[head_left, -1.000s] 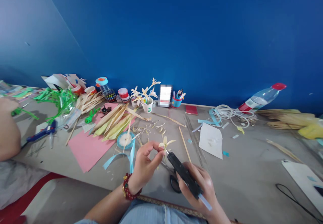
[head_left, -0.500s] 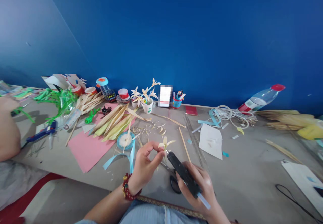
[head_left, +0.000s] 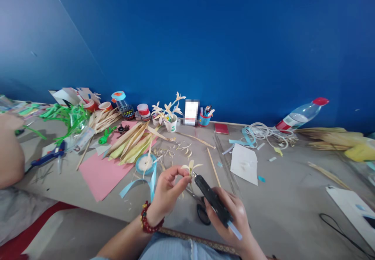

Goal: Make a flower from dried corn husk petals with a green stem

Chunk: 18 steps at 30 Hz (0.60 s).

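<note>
Flower (head_left: pixel 191 170) at the nozzle of a glue gun (head_left: pixel 213 199) — contact unclear.
The left hand (head_left: pixel 168 191) pinches the flower by its base; the right hand (head_left: pixel 231 217) grips the glue gun, right of the flower. Scissors (head_left: pixel 198 209) (black-handled) lie nearer than the flower — the dish (head_left: pixel 153 167) left of it.

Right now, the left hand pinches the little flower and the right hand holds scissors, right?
Not quite: the right hand holds a black glue gun, as the head view shows. The left hand does pinch the little flower.

Handheld: one flower (head_left: pixel 191 167), one glue gun (head_left: pixel 212 198)
</note>
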{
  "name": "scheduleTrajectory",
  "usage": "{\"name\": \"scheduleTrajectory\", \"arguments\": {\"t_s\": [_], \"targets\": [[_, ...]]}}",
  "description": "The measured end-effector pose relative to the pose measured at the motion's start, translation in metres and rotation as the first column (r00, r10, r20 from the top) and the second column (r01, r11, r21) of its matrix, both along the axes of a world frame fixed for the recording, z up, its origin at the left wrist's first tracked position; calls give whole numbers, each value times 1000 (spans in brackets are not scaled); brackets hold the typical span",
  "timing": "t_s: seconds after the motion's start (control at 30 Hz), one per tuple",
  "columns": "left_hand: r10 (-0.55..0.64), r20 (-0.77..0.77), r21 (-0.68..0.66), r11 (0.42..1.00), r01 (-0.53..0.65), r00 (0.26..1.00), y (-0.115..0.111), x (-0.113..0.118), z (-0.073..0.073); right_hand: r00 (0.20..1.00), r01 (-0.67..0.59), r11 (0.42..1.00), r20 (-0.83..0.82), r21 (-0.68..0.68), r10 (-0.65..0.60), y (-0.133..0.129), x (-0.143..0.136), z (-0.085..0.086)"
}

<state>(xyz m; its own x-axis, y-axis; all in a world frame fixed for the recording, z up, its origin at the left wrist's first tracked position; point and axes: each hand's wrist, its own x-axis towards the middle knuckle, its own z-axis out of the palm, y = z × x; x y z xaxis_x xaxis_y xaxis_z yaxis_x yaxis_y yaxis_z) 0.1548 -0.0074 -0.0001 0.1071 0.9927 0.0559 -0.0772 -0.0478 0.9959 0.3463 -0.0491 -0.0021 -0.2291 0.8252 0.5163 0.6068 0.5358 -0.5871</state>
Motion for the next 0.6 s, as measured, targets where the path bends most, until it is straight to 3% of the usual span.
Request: {"name": "scheduleTrajectory", "arguments": {"t_s": [0.17,0.3,0.37,0.47,0.6], "targets": [[-39,214,-99,993,61,976,0,2,-1,998,44,999,-36,-11,-45,1,6,-8],[-15,235,-137,989,49,972,1,-1,2,991,134,991,4,5,-134,4,22,-25],[15,231,-128,992,15,973,4,-7,2,965,246,968,84,43,-249,5,36,-35],[95,209,-82,993,-79,973,9,-19,-1,844,467,883,273,49,-461,6,64,-47],[150,147,-43,988,-146,978,11,-31,-8,623,729,673,531,-127,-575,3,108,-56]]}}
